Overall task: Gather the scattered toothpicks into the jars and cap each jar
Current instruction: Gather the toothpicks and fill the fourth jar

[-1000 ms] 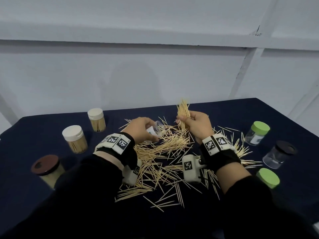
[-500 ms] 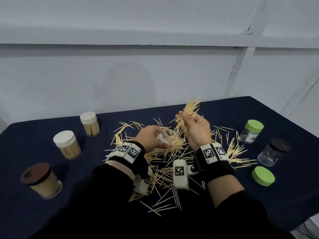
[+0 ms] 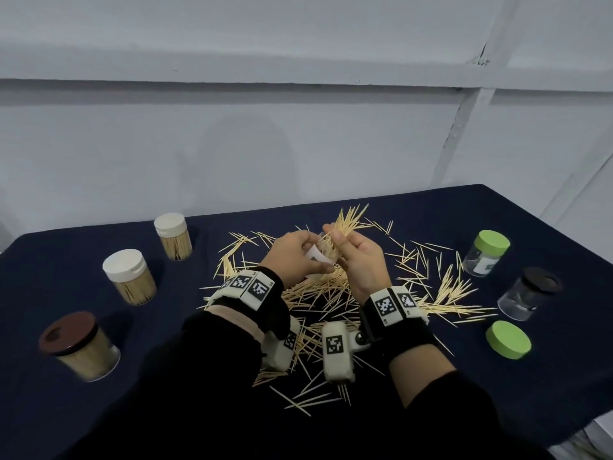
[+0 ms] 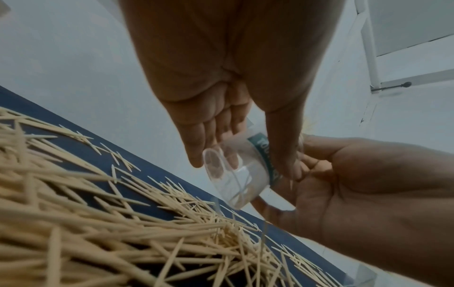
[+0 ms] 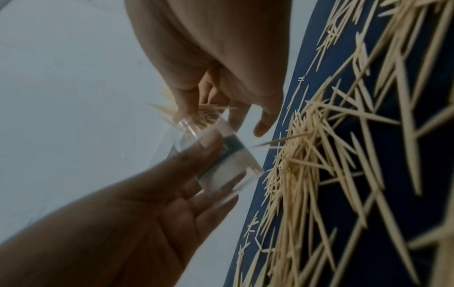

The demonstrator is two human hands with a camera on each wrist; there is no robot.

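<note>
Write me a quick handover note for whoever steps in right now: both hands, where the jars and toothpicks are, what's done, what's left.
Left hand grips the open clear jar, tilted above the pile.
Right hand holds a toothpick bundle at the jar's mouth; some tips are already inside.
Done: three capped, filled jars on the left, two white-capped, one brown-capped.
Left: finish this jar and close it with the loose green cap. The green-capped jar and black-capped jar on the right look empty. Many scattered toothpicks remain on the dark cloth.

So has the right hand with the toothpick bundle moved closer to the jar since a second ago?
Yes: the right hand brought its bundle left to the clear jar's mouth.
</note>
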